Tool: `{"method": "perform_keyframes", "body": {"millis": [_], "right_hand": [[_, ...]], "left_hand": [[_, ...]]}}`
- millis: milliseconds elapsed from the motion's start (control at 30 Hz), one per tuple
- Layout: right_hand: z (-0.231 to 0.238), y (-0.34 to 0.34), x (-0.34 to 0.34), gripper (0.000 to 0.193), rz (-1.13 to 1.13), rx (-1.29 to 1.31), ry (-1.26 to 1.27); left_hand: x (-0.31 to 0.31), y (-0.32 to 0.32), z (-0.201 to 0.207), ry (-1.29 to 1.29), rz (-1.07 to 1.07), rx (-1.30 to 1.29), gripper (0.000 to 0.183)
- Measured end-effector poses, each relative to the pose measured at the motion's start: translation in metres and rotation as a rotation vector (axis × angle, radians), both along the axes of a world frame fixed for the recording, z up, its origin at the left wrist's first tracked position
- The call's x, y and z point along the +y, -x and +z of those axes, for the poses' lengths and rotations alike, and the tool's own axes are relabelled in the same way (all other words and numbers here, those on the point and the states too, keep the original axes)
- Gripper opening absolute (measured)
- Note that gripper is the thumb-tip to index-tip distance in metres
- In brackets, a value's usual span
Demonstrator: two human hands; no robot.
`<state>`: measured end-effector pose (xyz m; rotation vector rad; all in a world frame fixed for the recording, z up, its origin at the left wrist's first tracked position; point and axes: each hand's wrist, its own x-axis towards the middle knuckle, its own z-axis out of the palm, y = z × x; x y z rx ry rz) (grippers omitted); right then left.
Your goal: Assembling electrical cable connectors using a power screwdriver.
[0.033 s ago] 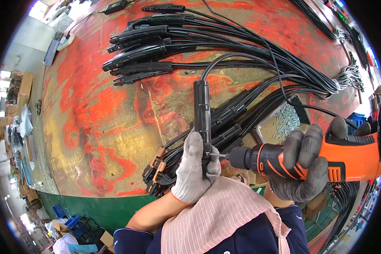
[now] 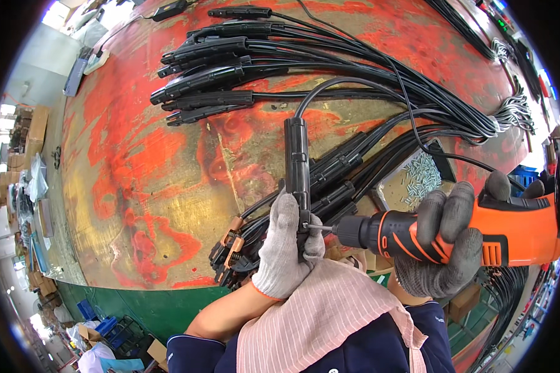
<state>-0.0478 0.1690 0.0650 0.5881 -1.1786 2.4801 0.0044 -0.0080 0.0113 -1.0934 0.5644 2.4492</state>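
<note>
My left hand [image 2: 281, 252], in a white knit glove, is closed around the lower part of a black plastic cable handle [image 2: 297, 155]. The handle stands roughly lengthwise before me, and a black cable bends away from its far end. In a grey glove, my right hand [image 2: 445, 245] grips an orange and black power screwdriver [image 2: 513, 229], which points left. Its thin bit [image 2: 320, 228] meets the side of the handle near my left fingers, at a small metal screw head [image 2: 305, 225]. Under the held handle lie more black cable handles [image 2: 336, 168].
Several finished-looking black handles [image 2: 211, 78] lie fanned across the red, worn tabletop [image 2: 149, 155]. Their cables run right to bundled silver ends [image 2: 513, 115]. A tray of small screws [image 2: 422, 177] sits beyond my right hand. Orange-and-black clamp-like parts [image 2: 232, 245] rest left of my left hand.
</note>
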Motion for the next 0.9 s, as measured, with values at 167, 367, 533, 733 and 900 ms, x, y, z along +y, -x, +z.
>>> {"method": "perform_keyframes", "body": {"millis": [167, 367, 533, 733, 900], "right_hand": [[0.031, -0.016, -0.037, 0.067, -0.261, -0.291, -0.129], [0.022, -0.014, -0.032, 0.064, -0.273, -0.047, -0.100], [0.011, -0.009, -0.029, 0.063, -0.167, -0.080, -0.104], [0.020, 0.001, -0.040, 0.067, -0.255, -0.131, -0.159], [0.018, 0.003, -0.043, 0.070, -0.084, -0.138, -0.095]], "left_hand": [[-0.003, 0.001, -0.002, 0.004, 0.013, 0.014, 0.040], [0.001, 0.001, -0.007, 0.072, 0.002, 0.085, 0.050], [0.000, 0.000, -0.012, 0.070, 0.011, 0.066, 0.053], [0.001, 0.006, -0.003, 0.064, 0.027, -0.025, 0.045], [-0.004, 0.009, 0.000, 0.061, 0.032, -0.022, 0.040]]}}
